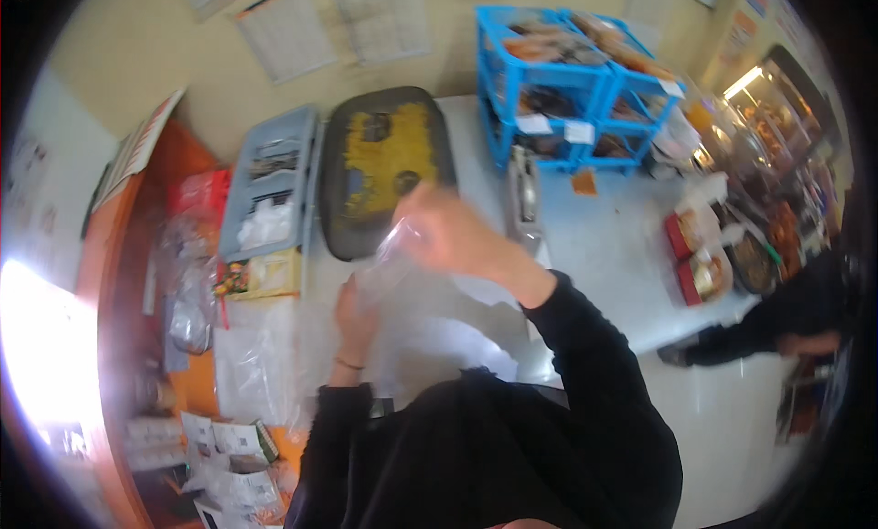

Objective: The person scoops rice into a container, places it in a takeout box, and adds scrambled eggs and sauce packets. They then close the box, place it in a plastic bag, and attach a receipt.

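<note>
A clear plastic bag [388, 263] stretches between my two hands, blurred by movement. My right hand [449, 237] is closed on its upper part, in front of the near edge of a dark tray [341, 231]. My left hand [355, 327] grips the bag lower down, its fingers partly hidden by the film. Inside the dark tray lies a layer of yellow food [387, 152] with a few darker round items in it. Beneath my hands is a pale metal table [603, 255].
Left of the dark tray stands a blue-grey compartment tray [236, 186]. Stacked blue plastic baskets [542, 69] hold bagged goods at the back. Red boxes [686, 285] sit to the right. Clear plastic sheets [254, 364] lie at left. Another person's dark sleeve [748, 340] shows at far right.
</note>
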`<state>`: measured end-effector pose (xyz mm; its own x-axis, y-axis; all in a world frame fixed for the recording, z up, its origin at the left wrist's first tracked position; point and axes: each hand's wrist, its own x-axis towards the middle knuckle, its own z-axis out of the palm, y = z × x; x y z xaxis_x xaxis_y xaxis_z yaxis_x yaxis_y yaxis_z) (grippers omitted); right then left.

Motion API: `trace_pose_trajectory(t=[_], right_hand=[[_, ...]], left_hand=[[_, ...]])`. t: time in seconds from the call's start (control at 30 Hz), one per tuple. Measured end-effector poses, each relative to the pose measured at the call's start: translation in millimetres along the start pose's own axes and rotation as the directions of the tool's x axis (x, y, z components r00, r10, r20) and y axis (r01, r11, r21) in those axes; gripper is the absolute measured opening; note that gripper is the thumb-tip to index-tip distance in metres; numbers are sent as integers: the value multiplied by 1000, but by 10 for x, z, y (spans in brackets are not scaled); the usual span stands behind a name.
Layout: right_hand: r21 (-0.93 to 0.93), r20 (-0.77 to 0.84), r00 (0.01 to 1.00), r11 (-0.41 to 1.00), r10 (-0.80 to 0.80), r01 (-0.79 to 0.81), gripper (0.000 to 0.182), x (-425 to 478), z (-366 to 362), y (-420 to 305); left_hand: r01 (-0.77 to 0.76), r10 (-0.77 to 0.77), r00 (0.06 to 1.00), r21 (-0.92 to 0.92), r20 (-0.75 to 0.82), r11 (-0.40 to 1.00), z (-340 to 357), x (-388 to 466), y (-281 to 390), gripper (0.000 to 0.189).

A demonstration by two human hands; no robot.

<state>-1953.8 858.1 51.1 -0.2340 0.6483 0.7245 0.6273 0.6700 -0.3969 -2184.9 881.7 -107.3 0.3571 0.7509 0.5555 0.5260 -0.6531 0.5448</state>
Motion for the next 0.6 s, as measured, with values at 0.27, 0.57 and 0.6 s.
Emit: trace_pose_trajectory(t=[0.27, 0.57, 0.6], right_hand=[[-166, 381, 721, 810, 578, -562, 28, -1158, 1787, 436], [-664, 701, 337, 748, 628, -14, 68, -1454, 1904, 890], [-566, 813, 228, 819, 535, 95, 59, -1259, 1970, 815]], left_hand=[[689, -658, 711, -433, 249, 581, 195, -70, -433, 32], [612, -629, 778, 221, 6, 759, -335, -523, -1345, 26], [584, -604, 797, 258, 0, 770, -266, -545, -1390, 27]])
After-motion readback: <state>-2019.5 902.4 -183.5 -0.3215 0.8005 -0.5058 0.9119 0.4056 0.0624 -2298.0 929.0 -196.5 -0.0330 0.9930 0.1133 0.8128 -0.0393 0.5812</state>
